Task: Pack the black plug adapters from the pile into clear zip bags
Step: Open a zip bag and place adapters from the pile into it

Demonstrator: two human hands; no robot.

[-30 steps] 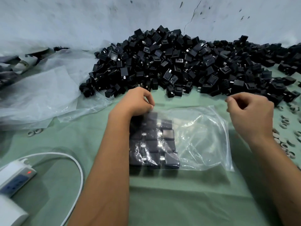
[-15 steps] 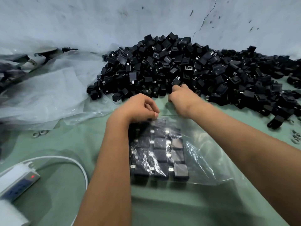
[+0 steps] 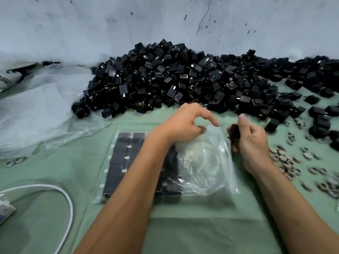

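Adapter held at mouth of zip bag (image 3: 205,162).
Right hand (image 3: 251,138) gripping one adapter (image 3: 234,132) right of bag; left hand (image 3: 185,123) pinching bag opening, pile (image 3: 174,83) beyond.

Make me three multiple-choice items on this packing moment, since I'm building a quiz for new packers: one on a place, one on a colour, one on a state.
1. Where is the pile of black plug adapters?
A. Against the wall, beyond the clear zip bag
B. On the person's lap
C. Inside a box

2. What colour is the cloth under the clear zip bag?
A. Red
B. Pale green
C. Yellow

3. What is the right hand doing?
A. Lying flat on the cloth
B. Pressing the power strip
C. Holding a black adapter

Answers:
1 A, the heap lies along the wall's foot, past the bag.
2 B, green cloth shows all round the bag.
3 C, its fingers curl round a black adapter beside the bag's mouth, which the left hand pinches.
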